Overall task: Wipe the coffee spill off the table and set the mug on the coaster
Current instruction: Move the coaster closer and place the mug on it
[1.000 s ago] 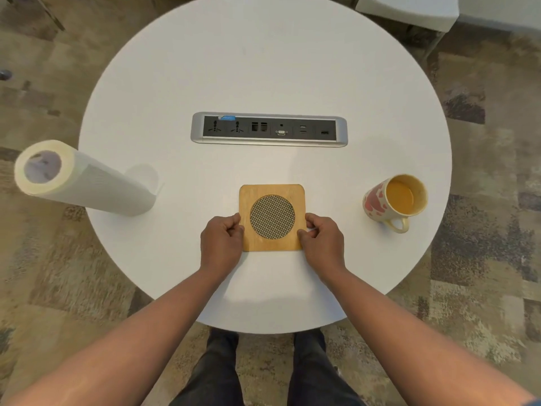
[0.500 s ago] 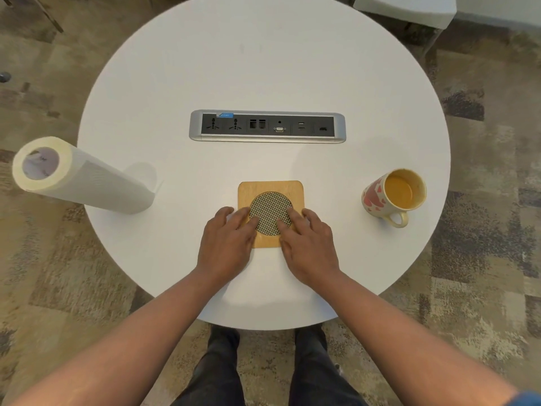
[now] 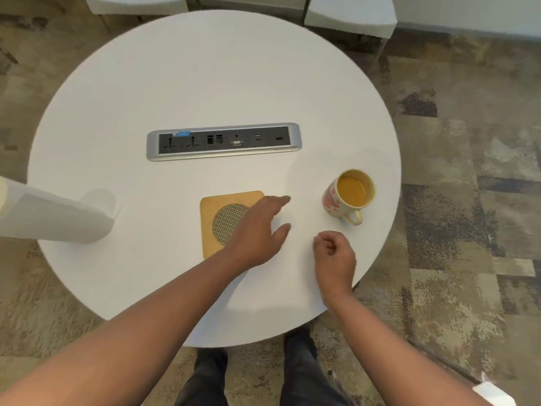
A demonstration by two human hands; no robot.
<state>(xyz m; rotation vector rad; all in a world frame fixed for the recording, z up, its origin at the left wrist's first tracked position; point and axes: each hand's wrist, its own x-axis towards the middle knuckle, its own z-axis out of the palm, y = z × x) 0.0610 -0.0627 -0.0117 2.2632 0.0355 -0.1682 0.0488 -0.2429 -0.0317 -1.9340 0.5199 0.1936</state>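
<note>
Mug position: cream ceramic mug with pink hearts (image 3: 349,193), upright on round white table (image 3: 205,83), part-filled with tan liquid, handle turned toward the near edge. Well apart from square wooden coaster with woven centre (image 3: 227,213), to its right. Left hand (image 3: 257,230) spread wide over coaster's right side, fingers pointing toward mug, holding nothing. Right hand (image 3: 335,256) loosely curled, empty, just short of the handle; judged the nearer. No spill discernible. White paper towel roll (image 3: 55,216) at far left, untouched.
</note>
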